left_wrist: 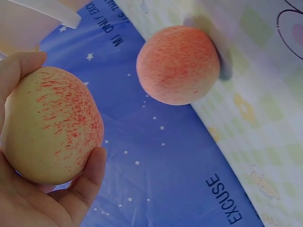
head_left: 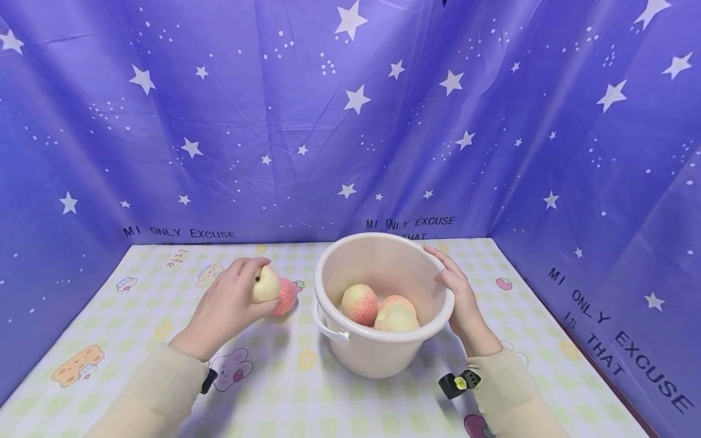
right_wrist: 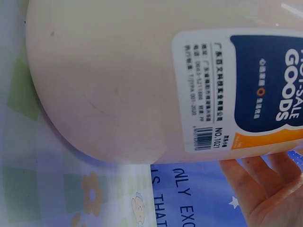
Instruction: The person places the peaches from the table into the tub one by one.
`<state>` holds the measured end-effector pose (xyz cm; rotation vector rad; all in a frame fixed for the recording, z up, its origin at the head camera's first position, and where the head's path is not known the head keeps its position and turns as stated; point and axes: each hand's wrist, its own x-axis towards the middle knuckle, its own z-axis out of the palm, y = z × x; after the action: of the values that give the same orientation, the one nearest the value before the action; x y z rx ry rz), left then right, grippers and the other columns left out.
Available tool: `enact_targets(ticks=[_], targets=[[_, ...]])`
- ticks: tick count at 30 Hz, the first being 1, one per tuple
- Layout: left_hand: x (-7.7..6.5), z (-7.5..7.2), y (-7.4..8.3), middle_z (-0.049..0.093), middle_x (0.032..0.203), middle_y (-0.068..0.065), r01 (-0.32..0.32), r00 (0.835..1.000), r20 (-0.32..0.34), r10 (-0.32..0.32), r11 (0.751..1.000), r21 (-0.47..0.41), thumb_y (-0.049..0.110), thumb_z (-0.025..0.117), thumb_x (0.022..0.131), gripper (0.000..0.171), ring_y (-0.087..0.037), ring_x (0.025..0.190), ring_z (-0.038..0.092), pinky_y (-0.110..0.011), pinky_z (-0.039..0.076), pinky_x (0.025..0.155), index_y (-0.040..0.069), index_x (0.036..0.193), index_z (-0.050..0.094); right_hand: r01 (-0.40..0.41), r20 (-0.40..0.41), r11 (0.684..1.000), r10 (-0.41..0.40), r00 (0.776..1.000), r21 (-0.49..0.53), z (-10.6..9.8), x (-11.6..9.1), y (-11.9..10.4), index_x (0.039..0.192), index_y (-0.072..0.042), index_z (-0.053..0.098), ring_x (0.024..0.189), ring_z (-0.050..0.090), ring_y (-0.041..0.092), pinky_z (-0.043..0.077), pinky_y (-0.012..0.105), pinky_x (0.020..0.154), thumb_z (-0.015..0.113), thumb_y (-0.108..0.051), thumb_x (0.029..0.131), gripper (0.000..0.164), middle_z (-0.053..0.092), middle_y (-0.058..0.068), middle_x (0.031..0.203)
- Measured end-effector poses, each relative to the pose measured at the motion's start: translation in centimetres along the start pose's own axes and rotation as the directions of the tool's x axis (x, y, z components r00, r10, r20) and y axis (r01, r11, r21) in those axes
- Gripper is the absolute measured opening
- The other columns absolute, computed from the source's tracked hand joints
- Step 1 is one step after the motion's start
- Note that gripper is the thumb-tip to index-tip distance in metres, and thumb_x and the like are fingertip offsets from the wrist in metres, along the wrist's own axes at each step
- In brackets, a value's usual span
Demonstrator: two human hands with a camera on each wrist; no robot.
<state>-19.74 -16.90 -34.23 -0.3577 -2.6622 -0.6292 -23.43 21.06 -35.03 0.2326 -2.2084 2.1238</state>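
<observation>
My left hand grips a pale yellow peach with red speckles, fingers and thumb curled round its sides. Just beyond it, a redder peach sits on the table, partly hidden behind the held one in the head view. To the right stands an upright cream bucket, its white handle hanging down on the left side. Yellow-and-red peaches lie at its bottom. My right hand holds the bucket's right rim, with fingers against the outer wall in the right wrist view.
A checked cloth with cartoon prints covers the table. Blue star-patterned curtains rise behind the table and along both sides. The bucket's outer wall bears a printed label. A black wrist strap piece shows below the right sleeve.
</observation>
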Motion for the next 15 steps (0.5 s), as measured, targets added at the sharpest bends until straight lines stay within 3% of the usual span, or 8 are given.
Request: enact_targets(ticks=[15], targets=[[0.8,-0.9,1.1,0.061,0.120,-0.017,-0.078,0.996,-0.042,0.078,0.997,0.004,0.031,0.079,0.076,0.063,-0.033,0.093,0.062,-0.045,0.050,0.073,0.010,0.131,0.055,0.005,-0.004,1.000,-0.005,1.000,0.000,0.0,0.0,0.1,0.152,-0.010,0.035,0.116,0.050,0.010,0.043,0.020,0.094,0.031,-0.005,0.083,0.069,0.041,0.003,0.145]])
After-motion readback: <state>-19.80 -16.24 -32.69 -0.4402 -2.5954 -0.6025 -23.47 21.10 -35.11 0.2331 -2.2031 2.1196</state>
